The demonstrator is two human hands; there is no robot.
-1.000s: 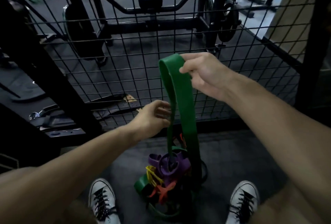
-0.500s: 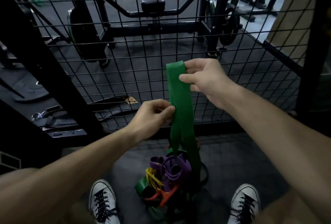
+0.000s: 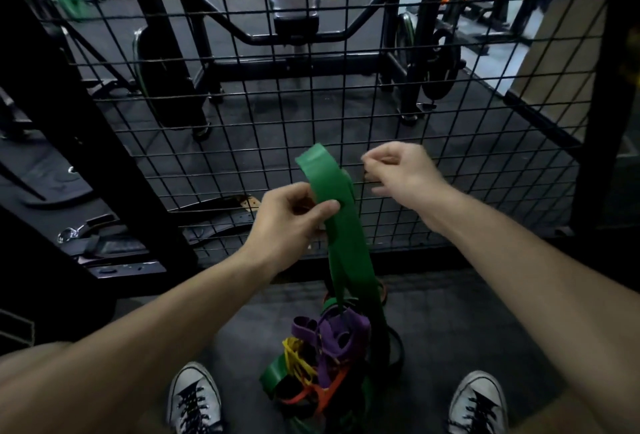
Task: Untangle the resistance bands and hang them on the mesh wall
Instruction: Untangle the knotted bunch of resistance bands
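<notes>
Your left hand (image 3: 291, 215) pinches the wide green band (image 3: 334, 198) just below its top fold, thumb across the front, holding it up in front of the mesh wall (image 3: 242, 114). Your right hand (image 3: 398, 173) is beside the fold, apart from it, fingers curled and gripping nothing. The band runs down into the tangled pile of bands (image 3: 322, 357) on the floor between your sneakers (image 3: 194, 399)

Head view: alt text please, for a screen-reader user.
The left hand pinches a wide green band upright before the mesh wall; the right hand hovers beside it, fingers curled, holding nothing. The band's lower end runs into a tangled pile of bands between two sneakers.
</notes>
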